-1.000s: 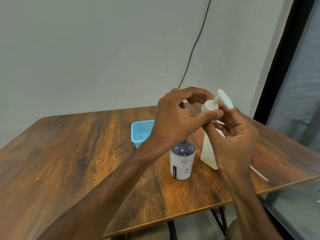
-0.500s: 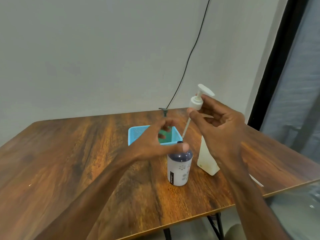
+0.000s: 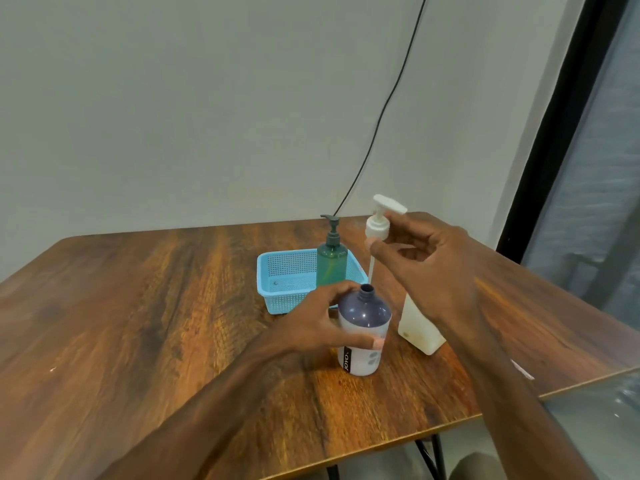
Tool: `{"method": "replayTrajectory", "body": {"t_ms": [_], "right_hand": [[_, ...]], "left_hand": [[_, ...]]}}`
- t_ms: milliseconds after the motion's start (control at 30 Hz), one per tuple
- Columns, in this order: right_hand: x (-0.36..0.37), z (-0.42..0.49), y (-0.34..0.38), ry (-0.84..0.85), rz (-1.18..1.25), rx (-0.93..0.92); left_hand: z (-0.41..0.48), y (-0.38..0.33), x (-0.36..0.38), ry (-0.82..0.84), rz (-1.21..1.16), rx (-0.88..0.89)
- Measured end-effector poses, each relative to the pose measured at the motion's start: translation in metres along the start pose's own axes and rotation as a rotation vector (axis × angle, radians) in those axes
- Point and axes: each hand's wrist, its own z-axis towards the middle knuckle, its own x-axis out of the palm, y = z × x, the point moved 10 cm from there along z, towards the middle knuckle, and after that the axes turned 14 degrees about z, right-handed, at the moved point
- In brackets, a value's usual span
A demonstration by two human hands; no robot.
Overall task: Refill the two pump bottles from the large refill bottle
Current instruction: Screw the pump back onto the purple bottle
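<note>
The purple-topped bottle stands on the tabletop right of the middle, towards the near edge. Its neck is bare and open. The left hand grips it round the shoulder, thumb across the front and fingers curled behind, which keeps it upright. The right hand pinches the white pump by its collar between thumb and fingertips. It holds the pump above the bottle so that the tube hangs almost straight, its lower end just over the neck and not inside it. I take this for the uncapping of the first pump bottle, though the same pose would suit putting the pump back; the body is opaque, so I cannot tell how full it is. The green bottle stands in the blue basket towards the far edge, its pump on and untouched. The refill bottle sits just beside the purple-topped one, nearer the right edge, and its top is hidden behind the right forearm. If this is the opening, the next move calls for laying the pump down somewhere its wet tube will not roll off the edge. The right hand would then be free to take the refill bottle, while the left steadies the narrow neck for a slow, well-aimed pour.
</note>
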Motion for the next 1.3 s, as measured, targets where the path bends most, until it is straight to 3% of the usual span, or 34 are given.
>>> {"method": "replayTrajectory", "body": {"t_ms": [300, 667, 900, 1033, 1300], "right_hand": [[-0.009, 0.016, 0.034, -0.001, 0.089, -0.094], [0.009, -0.024, -0.069, 0.121, -0.161, 0.228], [-0.001, -0.051, -0.081, 0.081, -0.18, 0.249], [0.0, -0.043, -0.077, 0.088, -0.02, 0.265], [0.002, -0.041, -0.085, 0.029, -0.119, 0.24]], "left_hand": [[0.0, 0.005, 0.004, -0.007, -0.111, -0.016], [-0.002, 0.0, 0.007, -0.019, -0.202, 0.005], [-0.001, 0.0, 0.007, -0.035, -0.178, 0.033], [-0.002, 0.001, 0.008, -0.03, -0.218, -0.002], [-0.003, 0.0, 0.007, -0.055, -0.188, 0.042]]}}
